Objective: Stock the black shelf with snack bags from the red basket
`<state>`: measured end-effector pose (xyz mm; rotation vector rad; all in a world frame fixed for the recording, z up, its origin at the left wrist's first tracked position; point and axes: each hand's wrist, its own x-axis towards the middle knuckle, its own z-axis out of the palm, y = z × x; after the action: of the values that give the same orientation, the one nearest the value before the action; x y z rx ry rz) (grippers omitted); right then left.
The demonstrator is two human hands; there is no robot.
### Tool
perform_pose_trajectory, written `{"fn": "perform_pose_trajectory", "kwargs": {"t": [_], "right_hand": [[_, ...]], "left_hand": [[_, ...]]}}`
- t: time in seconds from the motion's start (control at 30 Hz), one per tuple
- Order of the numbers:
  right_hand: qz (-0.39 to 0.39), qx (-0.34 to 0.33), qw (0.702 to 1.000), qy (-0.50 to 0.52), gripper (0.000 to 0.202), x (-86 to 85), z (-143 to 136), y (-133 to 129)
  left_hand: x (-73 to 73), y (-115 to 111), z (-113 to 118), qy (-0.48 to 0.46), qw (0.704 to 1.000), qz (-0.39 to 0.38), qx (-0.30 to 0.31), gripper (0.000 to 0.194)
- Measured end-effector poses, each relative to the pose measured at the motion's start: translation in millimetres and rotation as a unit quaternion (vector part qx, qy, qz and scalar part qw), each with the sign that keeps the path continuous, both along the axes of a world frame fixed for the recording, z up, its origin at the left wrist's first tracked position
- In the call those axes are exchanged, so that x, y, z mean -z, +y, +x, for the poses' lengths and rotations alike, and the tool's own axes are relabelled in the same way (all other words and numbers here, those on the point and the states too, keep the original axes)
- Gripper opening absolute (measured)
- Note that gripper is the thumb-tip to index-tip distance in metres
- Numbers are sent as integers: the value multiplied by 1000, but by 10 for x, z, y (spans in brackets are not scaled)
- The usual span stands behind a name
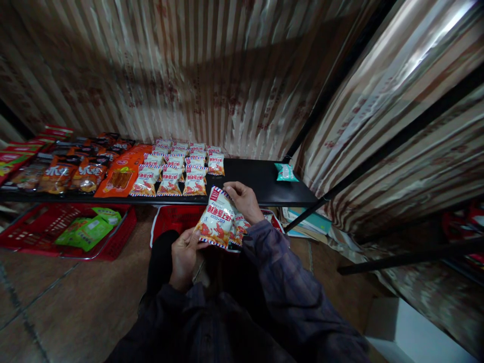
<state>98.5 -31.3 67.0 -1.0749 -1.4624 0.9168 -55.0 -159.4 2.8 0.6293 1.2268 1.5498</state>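
Observation:
A white and orange snack bag [217, 218] with red lettering is held between both hands, in front of the black shelf [249, 179]. My left hand [185, 257] pinches its lower left corner. At the upper right corner, the fingers of my right hand [245, 201] are closed on the same bag. Another bag of this kind [239, 227] shows partly behind it, over the red basket [174, 222] below. Similar snack bags [172, 179] stand in rows on the shelf, left of my hands.
Orange snack packs [121, 174] and dark-topped packs [88, 174] fill the shelf's left part. A teal packet [285, 172] lies at its right end. Another red basket [117, 239] holds green packets [88, 229] on the floor. Black frame bars [363, 156] slant across the right.

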Motion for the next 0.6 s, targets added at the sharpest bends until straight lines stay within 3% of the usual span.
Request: {"fn": "perform_pose_trajectory", "kwargs": {"t": [0.1,0.17,0.27,0.37,0.5,0.6], "right_hand": [[42,71,995,64,32,10,25,-158],[17,105,988,113,38,113,32,-302],[-109,64,976,177,41,342,-15,-543],[-183,22,951,248,43,507,-132,-754],[-201,-10,936,289,40,554,-315,-880],[-199,9,933,299,39,552,-412,-873]], "left_hand": [[-6,30,-41,-35,999,8,-26,42],[-23,60,-52,-71,996,8,-45,39],[-66,115,-26,-137,988,-5,-65,30],[-120,164,39,-173,982,-3,-78,17],[-172,199,137,-182,980,10,-79,10],[-157,206,180,-181,980,6,-78,11]]}}
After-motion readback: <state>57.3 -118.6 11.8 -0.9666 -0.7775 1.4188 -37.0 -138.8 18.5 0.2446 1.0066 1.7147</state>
